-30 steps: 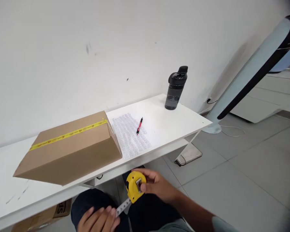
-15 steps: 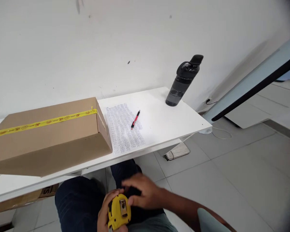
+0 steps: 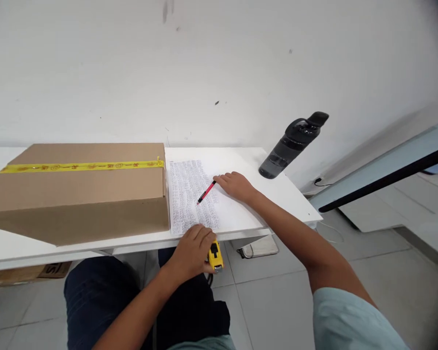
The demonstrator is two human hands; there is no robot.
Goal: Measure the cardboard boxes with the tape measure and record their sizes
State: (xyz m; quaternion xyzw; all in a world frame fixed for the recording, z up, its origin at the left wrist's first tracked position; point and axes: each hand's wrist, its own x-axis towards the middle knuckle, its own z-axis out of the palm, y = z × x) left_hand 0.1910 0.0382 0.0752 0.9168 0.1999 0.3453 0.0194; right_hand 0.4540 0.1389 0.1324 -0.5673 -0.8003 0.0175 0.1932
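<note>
My left hand (image 3: 192,250) is wrapped round a yellow tape measure (image 3: 215,256) with black parts, just in front of the table's front edge. Part of the tape measure is hidden by the fingers. Farther out, my right hand (image 3: 236,185) rests over the table with its fingertips closed on the far end of a red and black pen (image 3: 206,192). The pen lies slantwise across a sheet of paper (image 3: 188,194) covered in dense handwriting.
A cardboard box (image 3: 80,189) with yellow printed tape stands left of the paper on the white table (image 3: 241,158). A dark water bottle (image 3: 290,146) stands at the table's right end. Behind runs a white wall; a flat pale object (image 3: 261,247) lies on the floor.
My right hand has gone from beside the tape measure in my lap out to the pen and taken hold of it. My left hand has risen with the tape measure towards the table edge.
</note>
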